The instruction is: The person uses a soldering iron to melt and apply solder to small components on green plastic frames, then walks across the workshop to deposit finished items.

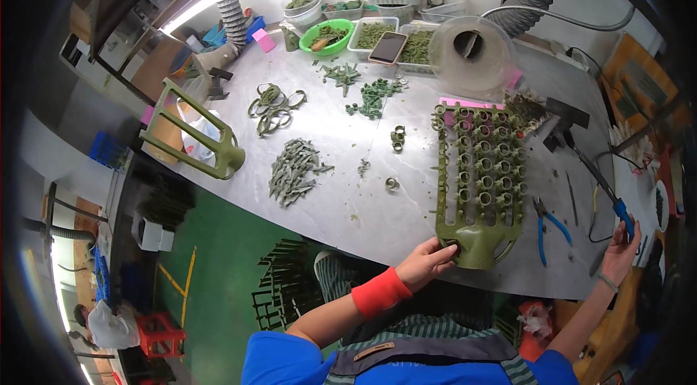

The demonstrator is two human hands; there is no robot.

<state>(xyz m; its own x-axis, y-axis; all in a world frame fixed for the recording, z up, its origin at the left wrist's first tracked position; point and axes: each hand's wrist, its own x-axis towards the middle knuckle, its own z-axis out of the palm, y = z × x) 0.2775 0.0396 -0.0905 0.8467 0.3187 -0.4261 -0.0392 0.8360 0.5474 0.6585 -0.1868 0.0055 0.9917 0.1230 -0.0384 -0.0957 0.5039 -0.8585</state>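
Note:
My left hand (430, 263) is closed on the lower edge of a green wax frame (475, 240), with thumb and fingers pinching its rounded base. Rows of small green rings (484, 183) stand out from the frame's bars, which lie on the grey table. At the right edge of the table, my right hand (619, 253) has its fingers closed around the handle end of a blue-handled tool (619, 209) with a long dark shaft. The tool's far end reaches toward a black stand (566, 115). Blue-handled pliers (546, 229) lie between the frame and my right hand.
Loose green pieces (294, 171), larger bands (274, 108) and small rings (392, 184) lie in groups on the table (334, 203). A second green frame (196, 134) stands at the left edge. Tubs, a green basin (324, 37) and a phone (388, 47) line the back.

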